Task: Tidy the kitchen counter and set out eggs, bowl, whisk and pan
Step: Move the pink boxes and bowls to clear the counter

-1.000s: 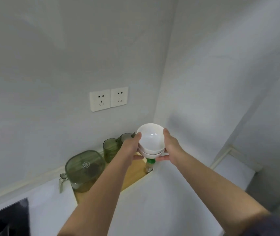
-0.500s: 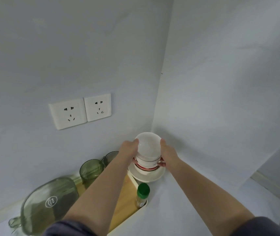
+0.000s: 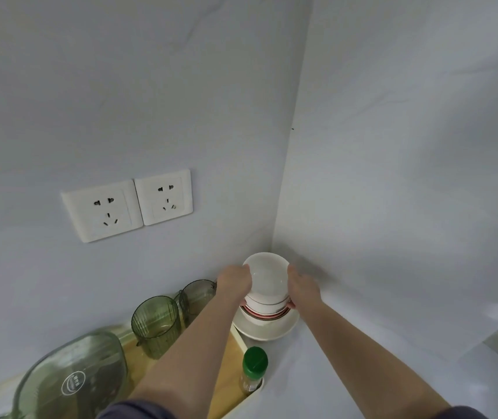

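A stack of white bowls stands in the counter's far corner, on top of a red-rimmed bowl that sits in a wide white dish. My left hand grips the left side of the stack. On the right side my right hand grips it too, with fingertips under the lower bowl's rim. Eggs, whisk and pan are not in view.
A wooden tray at the left holds two green ribbed cups, a green glass jug and a green-capped spice jar. Two wall sockets sit above. Walls close in behind and to the right.
Both hands carried the white bowls from mid-air toward the corner and lowered them onto the red-rimmed bowl and dish. The camera moved closer and tilted up.
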A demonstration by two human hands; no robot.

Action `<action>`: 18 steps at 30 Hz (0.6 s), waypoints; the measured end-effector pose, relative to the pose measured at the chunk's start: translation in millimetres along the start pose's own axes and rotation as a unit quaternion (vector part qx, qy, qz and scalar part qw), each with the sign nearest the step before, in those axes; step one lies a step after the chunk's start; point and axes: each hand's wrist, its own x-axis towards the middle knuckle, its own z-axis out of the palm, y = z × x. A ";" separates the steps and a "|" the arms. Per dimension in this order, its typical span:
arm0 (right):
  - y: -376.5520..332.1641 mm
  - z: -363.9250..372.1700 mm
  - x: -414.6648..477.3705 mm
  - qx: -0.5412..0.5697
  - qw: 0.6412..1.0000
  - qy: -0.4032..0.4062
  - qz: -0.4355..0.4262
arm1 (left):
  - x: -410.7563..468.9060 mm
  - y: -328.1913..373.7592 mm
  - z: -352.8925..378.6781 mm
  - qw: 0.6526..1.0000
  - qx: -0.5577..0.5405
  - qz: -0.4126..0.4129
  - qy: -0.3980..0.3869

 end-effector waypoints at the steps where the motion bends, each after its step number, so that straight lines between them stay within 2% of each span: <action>1: 0.9 0.5 1.0 -0.012 1.000 0.001 -0.010 | 0.0 -0.8 0.6 1.000 0.007 0.003 0.003; 9: 7.9 5.3 2.1 -0.056 0.995 0.018 -0.076 | 1.0 -2.4 6.2 0.993 0.108 0.038 0.032; 15: 15.9 2.6 -8.2 -0.044 0.990 0.033 -0.131 | -33.0 -0.5 -3.1 0.993 0.098 0.059 0.012; 18: 22.0 4.1 -31.3 -0.064 0.983 0.060 -0.161 | -65.1 -10.0 -17.5 0.991 0.060 0.115 0.022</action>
